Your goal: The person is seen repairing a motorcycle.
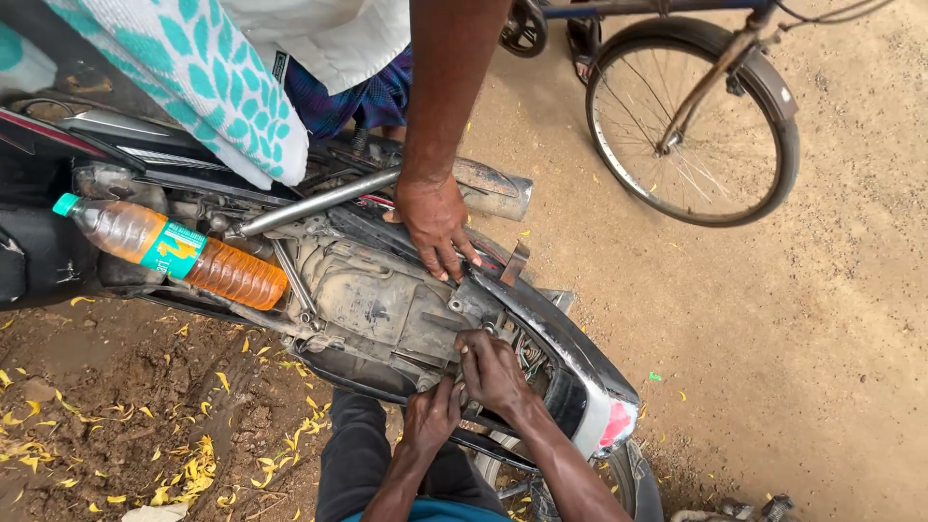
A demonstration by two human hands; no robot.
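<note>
Both the left hand [432, 414] and right hand [490, 370] pinch fingers onto a small fastener, hidden beneath them, at the dusty grey motorcycle underframe's [387, 300] five o'clock edge; a co-worker's hand [433, 220] at twelve o'clock seemingly steadies it.

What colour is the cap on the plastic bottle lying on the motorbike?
Green: the cap sits at the bottle's left end, clearest in the head view.

At upper left I see a white cloth with teal leaf-shaped spots [208, 82]; below it, an amber-filled clear plastic bottle with a green cap [169, 249].
</note>
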